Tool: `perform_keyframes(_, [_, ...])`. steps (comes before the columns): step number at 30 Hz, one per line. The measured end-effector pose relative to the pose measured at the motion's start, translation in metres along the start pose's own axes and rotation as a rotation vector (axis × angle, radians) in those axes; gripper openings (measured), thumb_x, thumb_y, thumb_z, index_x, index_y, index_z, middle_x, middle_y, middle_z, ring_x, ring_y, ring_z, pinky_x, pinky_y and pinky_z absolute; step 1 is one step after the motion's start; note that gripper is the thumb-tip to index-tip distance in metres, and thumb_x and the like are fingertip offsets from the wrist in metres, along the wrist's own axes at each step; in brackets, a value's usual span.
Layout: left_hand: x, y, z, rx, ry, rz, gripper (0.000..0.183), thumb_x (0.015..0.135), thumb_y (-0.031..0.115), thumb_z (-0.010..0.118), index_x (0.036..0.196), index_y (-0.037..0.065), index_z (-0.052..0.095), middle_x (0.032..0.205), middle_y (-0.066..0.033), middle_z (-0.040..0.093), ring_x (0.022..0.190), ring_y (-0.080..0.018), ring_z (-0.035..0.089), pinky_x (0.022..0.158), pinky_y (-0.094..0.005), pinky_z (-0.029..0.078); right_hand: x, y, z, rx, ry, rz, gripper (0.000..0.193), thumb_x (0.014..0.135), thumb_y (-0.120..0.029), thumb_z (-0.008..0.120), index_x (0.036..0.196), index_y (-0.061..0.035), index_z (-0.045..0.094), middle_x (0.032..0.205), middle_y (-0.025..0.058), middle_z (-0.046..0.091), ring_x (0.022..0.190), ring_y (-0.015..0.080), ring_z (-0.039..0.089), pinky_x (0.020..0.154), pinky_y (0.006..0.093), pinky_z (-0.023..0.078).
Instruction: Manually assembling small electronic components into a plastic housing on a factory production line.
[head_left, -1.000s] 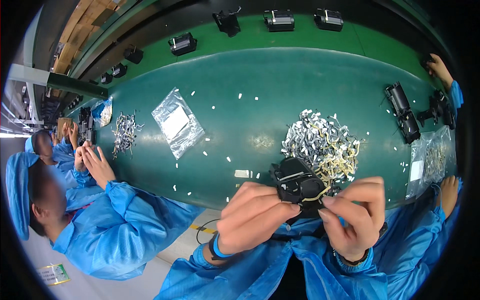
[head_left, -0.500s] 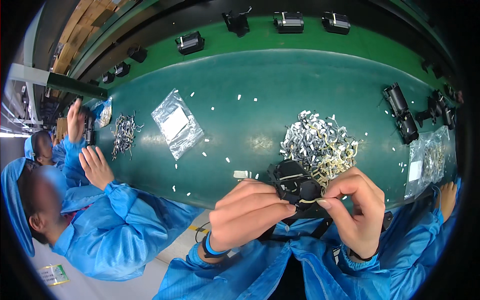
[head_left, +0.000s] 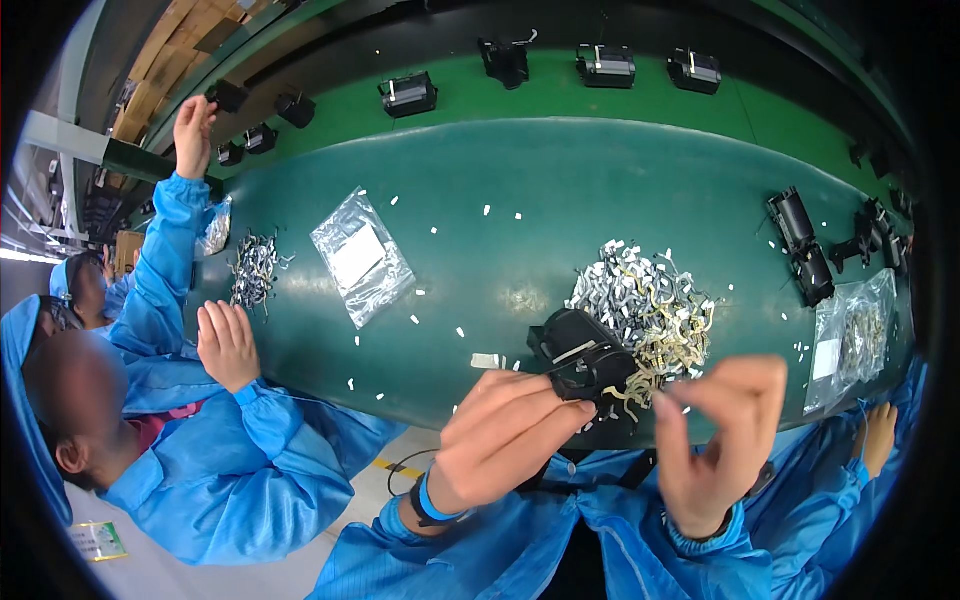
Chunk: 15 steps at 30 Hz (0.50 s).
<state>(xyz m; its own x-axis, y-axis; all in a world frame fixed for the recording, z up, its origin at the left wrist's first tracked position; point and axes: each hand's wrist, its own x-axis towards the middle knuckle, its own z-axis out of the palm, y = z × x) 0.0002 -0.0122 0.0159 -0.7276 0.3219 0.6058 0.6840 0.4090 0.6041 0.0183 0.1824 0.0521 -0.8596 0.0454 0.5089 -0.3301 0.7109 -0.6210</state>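
My left hand point(head_left: 510, 435) is closed on a black plastic housing point(head_left: 580, 350), held tilted above the table's near edge. A thin pale yellow strip or wire point(head_left: 624, 402) shows at the housing's right end, toward my right hand. Just right of the housing is my right hand point(head_left: 725, 440), thumb and forefinger bent toward each other. Motion smears its fingertips, so whether they pinch anything is unclear. Beyond both hands lies a heap of small wires with white ends point(head_left: 625, 285), partly hidden by the housing and my right fingers.
A clear plastic bag point(head_left: 362, 258) lies left, near a smaller wire pile point(head_left: 256, 270). At right are black housings point(head_left: 800, 245) and another bag point(head_left: 850, 340). More housings point(head_left: 408, 94) line the green strip behind. A co-worker's arm point(head_left: 160, 260) reaches up at left; another person's hand point(head_left: 878, 440) is at right.
My right hand has moved slightly right, away from the housing, and its fingers have left the strip's end. The co-worker at left has raised one arm toward the far housings.
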Motion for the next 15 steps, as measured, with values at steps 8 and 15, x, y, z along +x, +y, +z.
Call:
perform_keyframes(8, [0.005,0.010,-0.006,0.173,-0.107,0.100,0.030,0.070,0.004,0.074,0.098,-0.007,0.073,0.101,-0.0187,0.072,0.094,-0.0298,0.071,0.076,-0.0357,0.056,0.000,-0.011,0.011,0.191,-0.188,0.161,0.017,0.073,0.010,0.075,0.087,0.0036,0.068,0.080,0.0116,0.065,0.073,0.0248,0.063,0.064,0.0323,0.048])
perform_keyframes(15, [-0.001,0.004,-0.004,0.214,-0.141,0.183,0.024,0.074,0.002,0.073,0.097,-0.007,0.074,0.099,-0.0181,0.073,0.097,-0.0302,0.071,0.081,-0.0380,0.058,0.000,-0.011,0.008,0.262,-0.294,0.324,0.018,0.075,0.007,0.075,0.090,0.0008,0.069,0.079,0.0115,0.064,0.067,0.0270,0.062,0.060,0.0347,0.049])
